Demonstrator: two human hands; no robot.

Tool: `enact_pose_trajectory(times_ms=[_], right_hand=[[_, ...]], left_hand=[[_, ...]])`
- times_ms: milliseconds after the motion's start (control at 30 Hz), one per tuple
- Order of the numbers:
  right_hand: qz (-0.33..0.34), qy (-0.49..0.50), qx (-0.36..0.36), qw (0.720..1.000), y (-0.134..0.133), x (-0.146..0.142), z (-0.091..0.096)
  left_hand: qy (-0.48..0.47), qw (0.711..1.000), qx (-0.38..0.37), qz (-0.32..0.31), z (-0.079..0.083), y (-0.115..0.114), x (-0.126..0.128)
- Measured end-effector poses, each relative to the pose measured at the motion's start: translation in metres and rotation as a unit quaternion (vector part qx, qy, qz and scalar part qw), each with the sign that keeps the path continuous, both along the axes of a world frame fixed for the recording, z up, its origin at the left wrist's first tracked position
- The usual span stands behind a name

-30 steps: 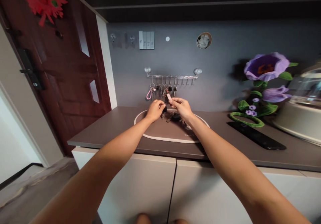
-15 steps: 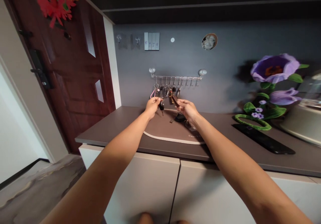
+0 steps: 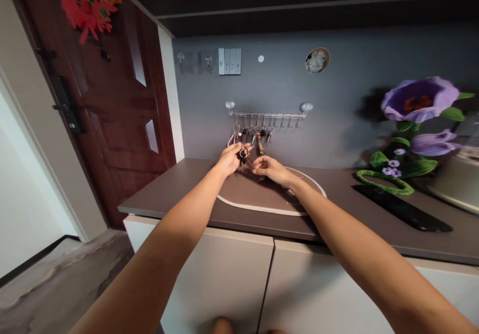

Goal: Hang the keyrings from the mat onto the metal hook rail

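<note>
My left hand (image 3: pixel 230 158) is raised above the counter with its fingers pinched on a bunch of keys (image 3: pixel 245 157) that has a black head. My right hand (image 3: pixel 271 168) is close to its right, fingers curled and touching the same bunch. Both hands hover over an oval brown mat (image 3: pixel 269 194) with a white rim, just below a metal hook rail (image 3: pixel 267 115) on the grey wall. Several keys and a pink loop (image 3: pixel 232 138) hang from the rail's left hooks. A brown tag (image 3: pixel 260 146) hangs there too.
A dark red door (image 3: pixel 112 99) stands at the left. On the brown counter (image 3: pixel 179 184), a black flat device (image 3: pixel 402 207) and purple artificial flowers (image 3: pixel 415 119) sit to the right. White cabinet doors (image 3: pixel 239 274) are below. Light switches (image 3: pixel 229 61) are on the wall.
My right hand let go of the brown tag, which now hangs from the rail, and moved left and down to the keys in my left hand. The camera shifted slightly left.
</note>
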State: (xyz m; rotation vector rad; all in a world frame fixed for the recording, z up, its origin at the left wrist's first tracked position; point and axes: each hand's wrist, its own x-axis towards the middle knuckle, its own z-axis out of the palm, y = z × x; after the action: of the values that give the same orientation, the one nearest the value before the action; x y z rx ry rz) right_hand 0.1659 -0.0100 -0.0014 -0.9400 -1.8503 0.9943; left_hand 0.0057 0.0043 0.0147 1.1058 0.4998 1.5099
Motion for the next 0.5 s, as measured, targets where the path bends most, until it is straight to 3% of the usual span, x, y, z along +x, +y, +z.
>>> enact_pose_trajectory(times_ms=[133, 367, 500], right_hand=[[0.004, -0.019, 0.030, 0.999, -0.008, -0.004, 0.004], [-0.122, -0.008, 0.215, 0.969, -0.010, -0.005, 0.013], [-0.120, 0.017, 0.234, 0.965, -0.001, -0.005, 0.007]], left_hand=[[0.011, 1.000, 0.012, -0.019, 0.000, -0.004, 0.004], [0.096, 0.995, 0.038, -0.013, -0.008, -0.005, 0.011], [0.133, 0.989, 0.062, -0.013, -0.010, -0.005, 0.014]])
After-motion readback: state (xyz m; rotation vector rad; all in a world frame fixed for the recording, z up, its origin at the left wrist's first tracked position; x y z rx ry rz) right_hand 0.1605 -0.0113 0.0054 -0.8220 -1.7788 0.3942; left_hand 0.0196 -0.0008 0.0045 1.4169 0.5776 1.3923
